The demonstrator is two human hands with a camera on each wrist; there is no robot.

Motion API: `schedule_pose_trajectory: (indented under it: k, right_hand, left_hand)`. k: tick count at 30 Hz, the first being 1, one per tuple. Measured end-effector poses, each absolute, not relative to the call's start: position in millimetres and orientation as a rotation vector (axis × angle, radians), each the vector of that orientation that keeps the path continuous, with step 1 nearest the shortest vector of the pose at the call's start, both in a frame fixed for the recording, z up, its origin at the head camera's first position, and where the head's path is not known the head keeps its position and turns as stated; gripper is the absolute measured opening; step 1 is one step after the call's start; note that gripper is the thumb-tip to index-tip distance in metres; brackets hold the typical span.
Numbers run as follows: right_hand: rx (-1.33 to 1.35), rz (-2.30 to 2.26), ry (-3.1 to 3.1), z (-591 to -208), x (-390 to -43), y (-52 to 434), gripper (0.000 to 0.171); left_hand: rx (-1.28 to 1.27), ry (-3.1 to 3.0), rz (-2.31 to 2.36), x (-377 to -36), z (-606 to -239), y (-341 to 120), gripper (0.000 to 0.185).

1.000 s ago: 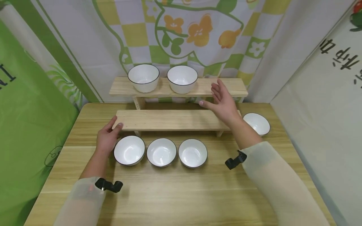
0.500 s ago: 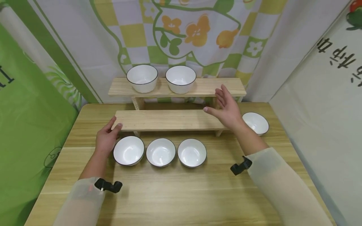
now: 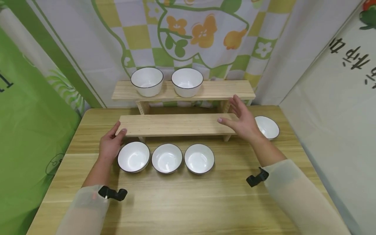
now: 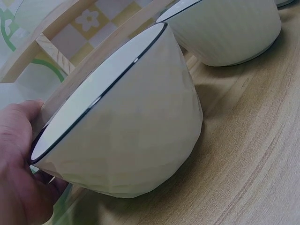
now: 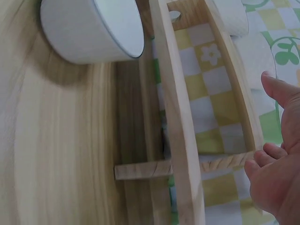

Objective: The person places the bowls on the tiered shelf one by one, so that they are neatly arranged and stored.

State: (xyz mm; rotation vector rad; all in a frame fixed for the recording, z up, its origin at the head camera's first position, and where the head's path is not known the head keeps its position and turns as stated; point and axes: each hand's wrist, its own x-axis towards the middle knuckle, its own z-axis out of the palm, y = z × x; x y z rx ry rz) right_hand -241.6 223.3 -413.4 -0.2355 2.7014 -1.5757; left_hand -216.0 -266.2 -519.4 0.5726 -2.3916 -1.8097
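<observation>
A two-tier wooden stand has a lower board [image 3: 170,125] and a higher back board [image 3: 226,89]. At the lower board's left end, my left hand [image 3: 110,143] grips the corner, thumb on the front edge. Just in front of that hand sits a white, dark-rimmed bowl [image 3: 133,156], which fills much of the left wrist view. My right hand [image 3: 243,122] is at the lower board's right end, thumb spread from straight fingers, palm facing left and holding nothing. Two more white bowls, a middle one [image 3: 166,159] and a right one [image 3: 199,159], complete the front row.
On the upper board stand two white bowls, a left one [image 3: 147,81] and a right one [image 3: 187,81]. Another bowl [image 3: 268,128] rests on the wooden table [image 3: 188,202] at the right, partly behind my right hand. A patterned cloth [image 3: 202,32] hangs behind.
My right hand has moved right and toward me, from over the boards to the lower board's right end. The left hand stays in place; the bowls have not moved.
</observation>
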Motion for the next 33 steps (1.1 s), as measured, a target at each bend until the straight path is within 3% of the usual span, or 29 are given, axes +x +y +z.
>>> schedule_pose_trajectory:
  k: [33]
  right_hand:
    - [-0.145, -1.417, 2.858, -448.1, -222.4, 281.6, 0.110]
  left_hand:
    - [0.569, -2.397, -1.839, -214.8, -517.9, -266.3, 0.058]
